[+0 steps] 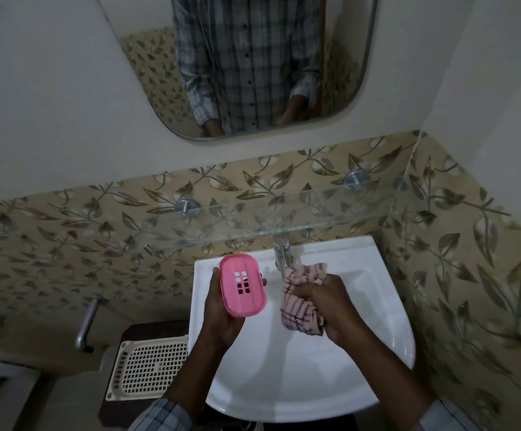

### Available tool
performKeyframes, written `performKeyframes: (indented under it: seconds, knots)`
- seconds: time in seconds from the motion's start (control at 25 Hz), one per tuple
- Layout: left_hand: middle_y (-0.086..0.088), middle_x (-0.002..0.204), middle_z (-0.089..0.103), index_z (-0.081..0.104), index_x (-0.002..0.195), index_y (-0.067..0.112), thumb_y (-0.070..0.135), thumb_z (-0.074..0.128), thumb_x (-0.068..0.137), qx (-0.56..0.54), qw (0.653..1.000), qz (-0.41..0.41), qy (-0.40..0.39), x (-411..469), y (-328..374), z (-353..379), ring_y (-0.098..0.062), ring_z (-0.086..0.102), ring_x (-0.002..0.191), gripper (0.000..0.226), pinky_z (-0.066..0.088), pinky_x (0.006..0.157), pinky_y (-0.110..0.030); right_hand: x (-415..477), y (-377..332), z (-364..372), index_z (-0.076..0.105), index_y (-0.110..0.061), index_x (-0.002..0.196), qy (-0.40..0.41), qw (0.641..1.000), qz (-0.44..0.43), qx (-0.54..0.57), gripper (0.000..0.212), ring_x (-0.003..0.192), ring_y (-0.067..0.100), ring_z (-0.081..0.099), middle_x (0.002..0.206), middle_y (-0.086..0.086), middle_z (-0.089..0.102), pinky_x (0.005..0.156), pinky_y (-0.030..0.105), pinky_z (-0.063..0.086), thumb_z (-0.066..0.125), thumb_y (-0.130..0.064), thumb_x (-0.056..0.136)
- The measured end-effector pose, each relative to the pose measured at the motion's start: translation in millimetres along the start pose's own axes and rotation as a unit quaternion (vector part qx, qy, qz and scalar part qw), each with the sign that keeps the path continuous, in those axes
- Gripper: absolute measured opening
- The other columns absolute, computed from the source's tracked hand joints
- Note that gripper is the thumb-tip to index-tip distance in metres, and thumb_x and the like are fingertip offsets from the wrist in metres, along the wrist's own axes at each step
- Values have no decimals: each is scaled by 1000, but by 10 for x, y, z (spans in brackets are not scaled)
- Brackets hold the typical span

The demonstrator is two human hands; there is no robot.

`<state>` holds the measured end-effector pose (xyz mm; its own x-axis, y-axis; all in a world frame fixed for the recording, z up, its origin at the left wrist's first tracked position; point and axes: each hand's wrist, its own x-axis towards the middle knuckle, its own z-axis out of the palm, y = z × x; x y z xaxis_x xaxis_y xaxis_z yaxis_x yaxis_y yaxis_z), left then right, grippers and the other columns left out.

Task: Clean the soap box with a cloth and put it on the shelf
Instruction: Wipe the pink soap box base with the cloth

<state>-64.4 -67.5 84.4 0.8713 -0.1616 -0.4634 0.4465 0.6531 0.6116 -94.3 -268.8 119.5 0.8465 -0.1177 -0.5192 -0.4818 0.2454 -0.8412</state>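
Dim, soft-focus view; wide-angle bending at edges; faint sink (pixel 386 309) sheen.

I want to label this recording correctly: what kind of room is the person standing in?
Most likely a small bathroom. A white washbasin with a tap sits below a glass shelf and a wall mirror, and the walls carry leaf-patterned tiles.

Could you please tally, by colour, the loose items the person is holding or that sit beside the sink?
Pink: 1, the soap box in the left hand
Pink striped: 1, the cloth in the right hand
Cream: 1, the perforated tray
Total: 3
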Motion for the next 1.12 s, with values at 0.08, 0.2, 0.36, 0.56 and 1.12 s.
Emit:
performKeyframes:
  seconds: [0.08, 0.2, 0.36, 0.56, 1.12]
  knots:
    - [-27, 127, 61, 53, 141, 6, 56, 36, 98, -21, 1000, 4, -17, -19, -57, 22, -39, 67, 107, 68, 61, 84, -44, -82, 168, -20, 75, 3, 91, 28, 997, 19, 73, 17, 74, 33, 75, 84, 22, 77, 69, 40, 62, 80, -2, 76]
    - [-24, 126, 65, 56, 139, 9, 52, 32, 102, 31, 999, 35, 0, -67, -219, 95, -36, 65, 112, 61, 57, 90, -49, -252, 413, 216, 74, 3, 94, 7, 990, 52, 134, 25, 77, 38, 75, 85, 24, 76, 71, 45, 62, 85, -5, 72]
    - [10, 115, 67, 56, 134, 37, 23, 38, 108, 345, 887, 273, 143, -88, -273, 220, 0, 64, 98, 34, 55, 85, -32, -245, 442, 255, 74, -4, 91, 102, 990, -15, 100, 22, 76, 34, 75, 81, 16, 77, 75, 48, 63, 84, -7, 72]
    - [13, 136, 47, 25, 155, 37, 67, 48, 86, 446, 873, 173, 98, -184, -215, 372, -11, 52, 121, 79, 50, 98, -32, -348, 428, 351, 64, -25, 87, 170, 960, -189, -115, 29, 69, -3, 68, 76, -13, 69, 55, 7, 50, 88, -22, 70]
    - [-35, 120, 65, 64, 124, -11, 31, 59, 84, 10, 979, -175, -103, -228, 280, 39, -49, 67, 102, 58, 54, 93, -57, 7, -216, 252, 73, -6, 103, -77, 685, -627, -364, 30, 95, 25, 65, 101, 11, 74, 85, 30, 49, 60, 3, 78]
